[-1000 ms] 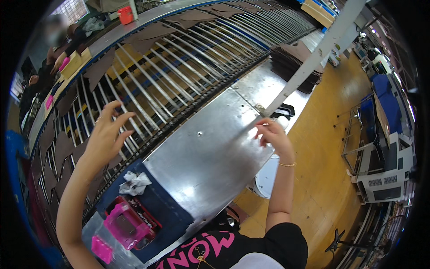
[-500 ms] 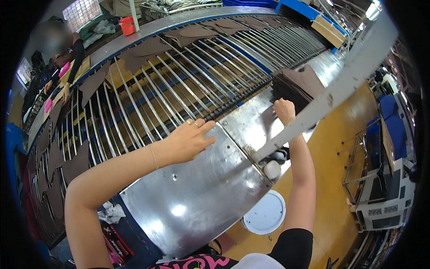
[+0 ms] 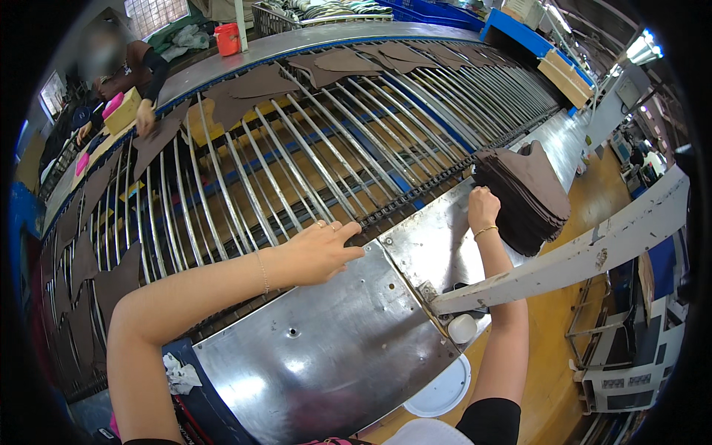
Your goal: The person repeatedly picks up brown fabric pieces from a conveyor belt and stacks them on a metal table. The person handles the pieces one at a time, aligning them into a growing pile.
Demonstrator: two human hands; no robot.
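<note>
My left hand (image 3: pixel 320 252) is over the near edge of the roller conveyor (image 3: pixel 337 180), palm down, with its fingers apart and nothing in them. A thick stack of brown, leather-like cut pieces (image 3: pixel 528 189) lies on the metal ledge to the right, its layered edges fanned out. At the stack's near left side is my right hand (image 3: pixel 483 208), fingers curled closed. What they pinch, if anything, is hidden. My right forearm passes beneath a slanted white post (image 3: pixel 571 251). More brown pieces (image 3: pixel 256 81) lie flat along the conveyor's far side.
A bare metal plate (image 3: pixel 319 348) spans the space before me. A round white lid (image 3: pixel 439 389) and a small white cup-like thing (image 3: pixel 462 328) are by the post's foot. Across the conveyor a co-worker's hand (image 3: pixel 145 119) reaches over a brown piece, near a red bucket (image 3: pixel 228 39).
The view has shifted, so the stack shows more fully and the post sits lower. My right hand stays beside the stack. The co-worker's hand has moved right, over the conveyor.
</note>
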